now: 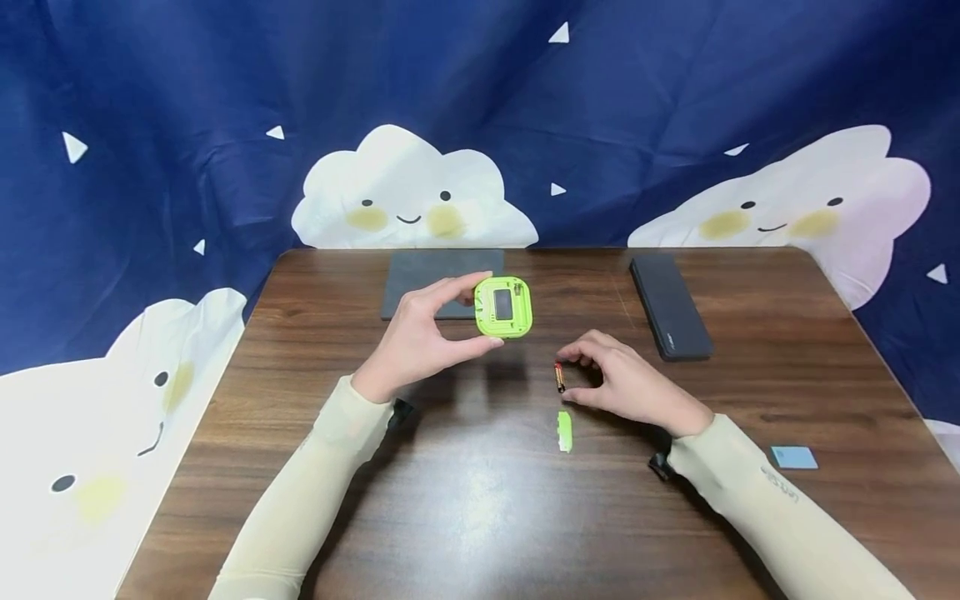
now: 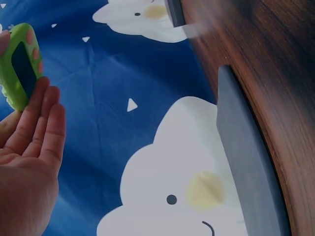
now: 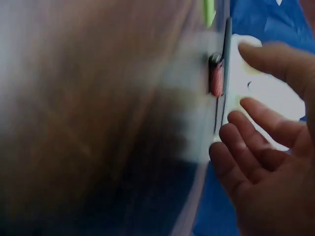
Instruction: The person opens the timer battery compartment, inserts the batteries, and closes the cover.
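My left hand (image 1: 417, 340) grips a small green digital timer (image 1: 503, 307) by its edges, thumb below and fingers above. Its back, with an uncovered battery compartment, faces the head camera. In the left wrist view the timer (image 2: 23, 69) shows a dark screen and several orange-pink buttons. A red and black battery (image 1: 559, 378) is on the table, between the parted thumb and fingers of my right hand (image 1: 628, 383). The right wrist view shows a gap between those fingers and the battery (image 3: 217, 81). Just nearer than the battery lies a green battery cover (image 1: 565, 432).
Behind the left hand, a flat dark grey panel (image 1: 442, 263) lies at the table's back edge. A long black box (image 1: 671, 308) is to the right, beyond the right hand. A light blue card (image 1: 794, 457) lies beside the right sleeve. A blue curtain (image 1: 600, 100) hangs behind the table.
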{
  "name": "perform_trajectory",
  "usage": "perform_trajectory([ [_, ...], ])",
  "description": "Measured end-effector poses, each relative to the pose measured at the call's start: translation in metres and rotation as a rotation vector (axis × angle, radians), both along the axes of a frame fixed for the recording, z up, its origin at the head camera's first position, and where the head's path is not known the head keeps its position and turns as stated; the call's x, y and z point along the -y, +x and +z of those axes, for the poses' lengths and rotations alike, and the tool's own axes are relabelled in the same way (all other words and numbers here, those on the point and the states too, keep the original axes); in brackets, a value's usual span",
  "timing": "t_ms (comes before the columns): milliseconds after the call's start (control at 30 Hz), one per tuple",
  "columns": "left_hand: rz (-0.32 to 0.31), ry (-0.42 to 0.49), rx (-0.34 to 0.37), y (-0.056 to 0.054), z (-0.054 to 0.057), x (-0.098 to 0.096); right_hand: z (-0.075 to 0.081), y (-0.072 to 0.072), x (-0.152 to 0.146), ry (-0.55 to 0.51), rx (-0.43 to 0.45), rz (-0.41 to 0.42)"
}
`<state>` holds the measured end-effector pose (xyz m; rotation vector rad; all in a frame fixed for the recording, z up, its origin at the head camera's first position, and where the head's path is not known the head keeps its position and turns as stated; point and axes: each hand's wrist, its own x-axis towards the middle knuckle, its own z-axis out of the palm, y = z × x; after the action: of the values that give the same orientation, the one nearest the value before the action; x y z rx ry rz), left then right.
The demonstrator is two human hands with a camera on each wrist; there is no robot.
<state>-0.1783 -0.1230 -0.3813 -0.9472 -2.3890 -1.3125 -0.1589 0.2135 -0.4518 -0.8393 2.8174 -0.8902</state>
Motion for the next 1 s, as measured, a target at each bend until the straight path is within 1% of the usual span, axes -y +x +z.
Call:
perform_trajectory([
  [100, 0.000, -0.007, 0.016, 0.000, 0.001, -0.001, -0.003, -0.007, -0.002, 0.037, 0.035, 0.028],
  [233, 0.006, -0.019, 0.029, 0.001, 0.000, 0.000, -0.003, -0.012, 0.003, 0.067, 0.072, 0.022],
  [600, 0.012, -0.017, 0.026, 0.001, 0.000, 0.001, 0.001, -0.015, 0.011, 0.122, 0.071, 0.021],
  [833, 0.004, -0.007, 0.016, 0.001, 0.002, 0.000, 0.004, -0.015, 0.013, 0.134, 0.065, 0.014],
  [1000, 0.003, -0.007, 0.024, 0.001, 0.002, 0.000, 0.006, -0.014, 0.013, 0.141, 0.049, 0.013],
])
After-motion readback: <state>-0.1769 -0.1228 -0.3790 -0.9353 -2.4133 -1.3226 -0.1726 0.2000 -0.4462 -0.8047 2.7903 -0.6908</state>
